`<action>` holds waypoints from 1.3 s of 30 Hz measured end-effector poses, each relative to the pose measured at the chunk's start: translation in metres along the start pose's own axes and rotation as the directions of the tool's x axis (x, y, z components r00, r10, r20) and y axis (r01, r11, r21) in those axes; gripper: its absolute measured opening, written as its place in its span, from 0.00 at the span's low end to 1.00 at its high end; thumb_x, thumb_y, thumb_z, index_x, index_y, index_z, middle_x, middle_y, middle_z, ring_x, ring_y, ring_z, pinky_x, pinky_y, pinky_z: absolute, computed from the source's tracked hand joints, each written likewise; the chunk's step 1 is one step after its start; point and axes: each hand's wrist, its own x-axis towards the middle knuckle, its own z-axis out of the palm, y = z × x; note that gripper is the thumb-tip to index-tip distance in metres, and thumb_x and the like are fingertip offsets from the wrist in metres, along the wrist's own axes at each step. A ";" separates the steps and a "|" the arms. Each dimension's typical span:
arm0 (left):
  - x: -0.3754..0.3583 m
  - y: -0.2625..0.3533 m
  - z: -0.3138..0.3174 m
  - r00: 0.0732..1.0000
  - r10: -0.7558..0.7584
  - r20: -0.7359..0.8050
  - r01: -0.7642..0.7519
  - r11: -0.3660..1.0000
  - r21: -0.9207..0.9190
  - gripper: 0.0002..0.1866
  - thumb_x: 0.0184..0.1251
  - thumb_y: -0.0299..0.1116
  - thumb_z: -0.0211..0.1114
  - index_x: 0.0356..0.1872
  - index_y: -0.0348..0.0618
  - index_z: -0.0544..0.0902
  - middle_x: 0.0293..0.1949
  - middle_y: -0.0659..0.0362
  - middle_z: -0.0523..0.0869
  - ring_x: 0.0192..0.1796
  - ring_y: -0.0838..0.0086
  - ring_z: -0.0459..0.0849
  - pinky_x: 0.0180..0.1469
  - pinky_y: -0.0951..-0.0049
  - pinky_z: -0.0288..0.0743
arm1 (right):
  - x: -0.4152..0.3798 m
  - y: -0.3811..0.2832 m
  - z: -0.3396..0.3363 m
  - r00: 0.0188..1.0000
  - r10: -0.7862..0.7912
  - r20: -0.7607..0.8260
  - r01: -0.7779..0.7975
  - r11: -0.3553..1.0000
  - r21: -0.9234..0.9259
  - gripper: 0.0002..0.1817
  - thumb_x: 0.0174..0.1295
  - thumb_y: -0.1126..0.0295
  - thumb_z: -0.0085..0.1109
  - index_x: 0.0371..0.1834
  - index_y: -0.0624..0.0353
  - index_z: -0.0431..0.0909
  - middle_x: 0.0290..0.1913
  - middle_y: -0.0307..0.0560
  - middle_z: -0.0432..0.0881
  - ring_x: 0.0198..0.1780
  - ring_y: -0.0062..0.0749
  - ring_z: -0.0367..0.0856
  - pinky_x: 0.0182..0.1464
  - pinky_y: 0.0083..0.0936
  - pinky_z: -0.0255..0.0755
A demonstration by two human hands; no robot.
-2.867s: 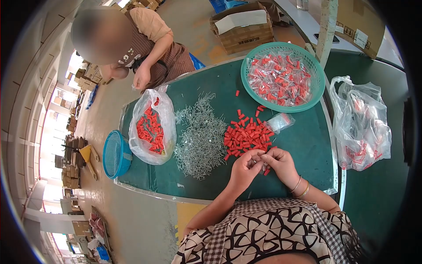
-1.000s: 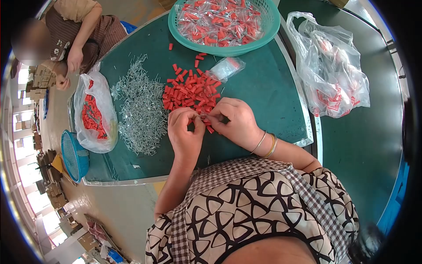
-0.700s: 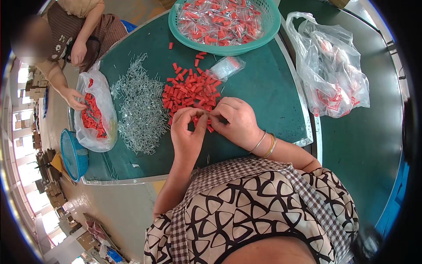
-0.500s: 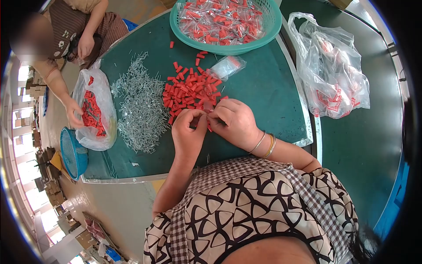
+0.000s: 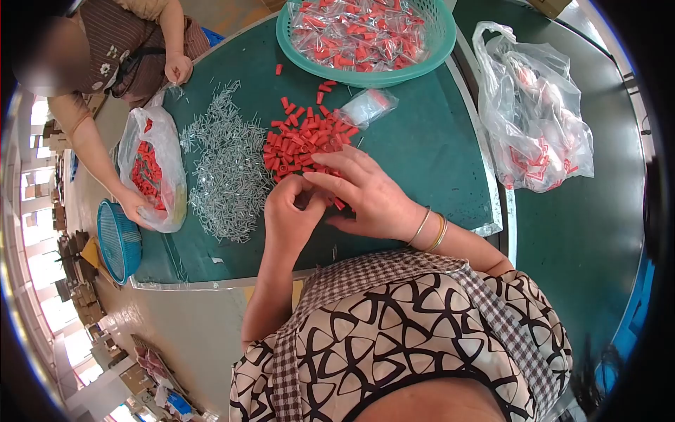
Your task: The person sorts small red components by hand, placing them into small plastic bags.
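A: What is the head view showing of the two hands?

B: The left hand (image 5: 288, 214) is curling in over the near edge of the bench (image 5: 429, 148), its grip pressed together around something small; what it is pinching I cannot tell, as the fingers are hiding it. The right hand (image 5: 369, 197) is lying flat with its grip spread, fingertips reaching into the pile of red plugs (image 5: 302, 137).

A: And where are those plugs sitting?

B: They are lying loose in the middle of the bench, just beside the heap of metal pins (image 5: 225, 169) on the left and a small clear packet (image 5: 365, 105) on the right. One red plug is peeking out under the right palm.

A: How would they handle?

B: I am judging them light, stiff and a bit slick, easy to scatter; a fingertip pinch around the body of one should suit best.

A: Anything else around?

B: A green basket (image 5: 439, 42) of filled packets is standing at the far side, a plastic bag (image 5: 534, 112) is slumping to the right, and another person's hand (image 5: 133, 207) is touching a bag of red plugs (image 5: 151, 169) near a blue basket (image 5: 116, 239).
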 end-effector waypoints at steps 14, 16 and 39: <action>-0.002 -0.003 -0.008 0.995 -0.024 0.093 0.020 0.999 0.047 0.02 0.59 0.22 0.67 0.31 0.35 0.83 0.28 0.59 0.83 0.29 0.79 0.81 0.33 0.78 0.74 | -0.005 0.011 0.007 0.998 -0.047 -0.037 0.049 0.998 0.038 0.29 0.38 0.65 0.78 0.49 0.51 0.83 0.46 0.37 0.83 0.57 0.35 0.79 0.72 0.53 0.58; -0.002 -0.001 -0.009 0.995 -0.017 0.099 0.011 0.998 0.054 0.02 0.59 0.22 0.66 0.31 0.35 0.83 0.28 0.60 0.83 0.30 0.80 0.81 0.33 0.78 0.74 | -0.005 0.011 0.006 0.998 -0.046 -0.037 0.048 0.998 0.048 0.28 0.38 0.65 0.79 0.48 0.52 0.83 0.44 0.37 0.84 0.55 0.35 0.80 0.72 0.53 0.58; -0.008 -0.012 -0.002 0.865 0.494 0.087 -0.495 0.811 0.311 0.15 0.46 0.22 0.76 0.37 0.50 0.88 0.46 0.59 0.79 0.38 0.69 0.80 0.39 0.70 0.77 | -0.002 0.003 0.000 0.951 0.282 0.124 -0.307 0.842 0.443 0.29 0.45 0.66 0.79 0.52 0.60 0.81 0.42 0.43 0.85 0.43 0.33 0.83 0.62 0.38 0.71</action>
